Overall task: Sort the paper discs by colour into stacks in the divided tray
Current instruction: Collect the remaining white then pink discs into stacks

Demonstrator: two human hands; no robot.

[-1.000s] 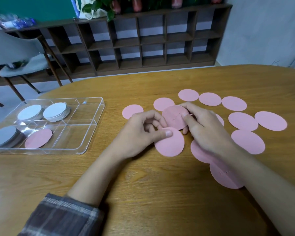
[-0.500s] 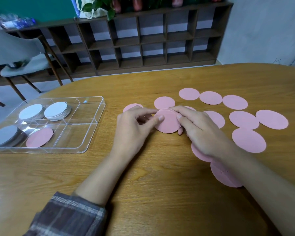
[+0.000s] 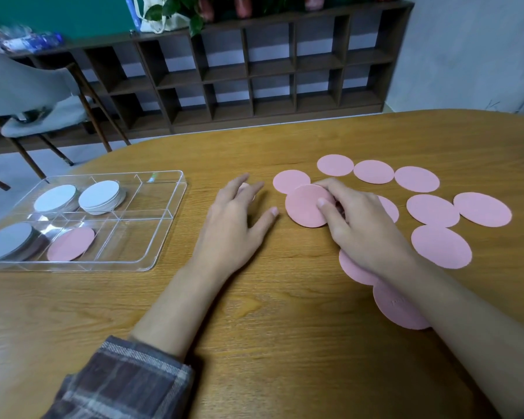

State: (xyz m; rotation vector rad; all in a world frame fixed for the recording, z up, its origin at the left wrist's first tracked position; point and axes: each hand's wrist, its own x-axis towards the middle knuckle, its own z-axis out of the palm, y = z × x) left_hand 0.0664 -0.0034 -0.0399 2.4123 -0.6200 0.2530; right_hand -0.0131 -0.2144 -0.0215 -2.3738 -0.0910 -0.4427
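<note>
Several pink paper discs (image 3: 431,210) lie loose on the right half of the wooden table. My right hand (image 3: 357,219) pinches a small stack of pink discs (image 3: 304,205), thumb on top, tilted just off the table. My left hand (image 3: 233,219) is spread with straight fingers beside that stack, its fingertips over a pink disc (image 3: 245,186) that is mostly hidden. At the left stands the clear divided tray (image 3: 164,231). It holds white stacks (image 3: 102,196), a grey stack (image 3: 5,244) and one pink disc (image 3: 70,243).
Two pink discs (image 3: 397,306) lie partly under my right forearm. The tray's right-hand compartments (image 3: 133,240) hold nothing. Beyond the table's far edge stand a dark cubby shelf (image 3: 254,74) and a grey chair (image 3: 31,95).
My two hands brought two pink discs together into one stack. My left hand then let go and spread out to the left, while my right hand kept the stack.
</note>
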